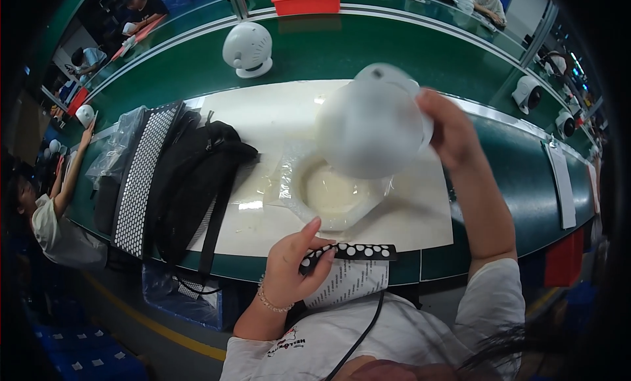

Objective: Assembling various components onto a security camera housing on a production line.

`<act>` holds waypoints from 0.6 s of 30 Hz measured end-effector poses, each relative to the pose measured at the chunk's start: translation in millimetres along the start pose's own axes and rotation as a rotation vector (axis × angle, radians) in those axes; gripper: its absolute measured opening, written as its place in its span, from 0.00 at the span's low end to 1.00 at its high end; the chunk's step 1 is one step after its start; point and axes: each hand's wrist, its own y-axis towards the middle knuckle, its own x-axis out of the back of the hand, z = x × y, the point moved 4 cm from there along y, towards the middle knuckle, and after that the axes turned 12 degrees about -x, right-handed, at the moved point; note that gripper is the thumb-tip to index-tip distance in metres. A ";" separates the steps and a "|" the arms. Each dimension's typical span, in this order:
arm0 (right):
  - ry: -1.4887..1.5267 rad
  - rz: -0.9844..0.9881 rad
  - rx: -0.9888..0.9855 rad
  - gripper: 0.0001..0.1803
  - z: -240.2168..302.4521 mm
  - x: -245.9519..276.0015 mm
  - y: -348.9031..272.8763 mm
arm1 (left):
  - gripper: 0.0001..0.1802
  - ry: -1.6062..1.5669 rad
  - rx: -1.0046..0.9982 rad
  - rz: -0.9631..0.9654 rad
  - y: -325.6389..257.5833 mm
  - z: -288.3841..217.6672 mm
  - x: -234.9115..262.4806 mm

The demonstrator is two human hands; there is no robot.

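Green conveyor bench at twelve o'clock: a white fan housing is gripped at its rim by the right hand above a clear plastic bag, while a black dotted strip is pinched by the left hand; steady lowering is advised.

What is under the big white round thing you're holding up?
Under the white round fan lies a clear plastic bag on a white mat. The fan hides part of the mat.
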 end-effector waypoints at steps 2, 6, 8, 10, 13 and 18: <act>-0.175 -0.131 0.171 0.10 19.7 36.0 24.7 | 0.35 -0.010 0.011 0.015 1.7 -1.7 -0.2; -1.403 -0.854 0.691 0.07 13.5 87.7 74.8 | 0.32 -0.021 0.040 0.016 2.9 -3.1 -1.6; -1.714 -1.004 0.717 0.08 -9.0 154.6 95.2 | 0.31 -0.030 0.032 0.013 4.4 -4.7 -3.4; -1.715 -0.990 -0.035 0.14 -17.9 180.6 107.5 | 0.30 -0.014 0.044 0.019 1.0 -3.4 -1.2; -1.460 -1.036 0.254 0.18 -28.1 220.9 113.3 | 0.29 -0.028 0.044 0.008 1.9 -2.9 -1.9; -1.284 -0.819 0.315 0.17 -34.6 186.8 102.5 | 0.27 -0.015 0.045 0.007 3.8 -3.2 -1.2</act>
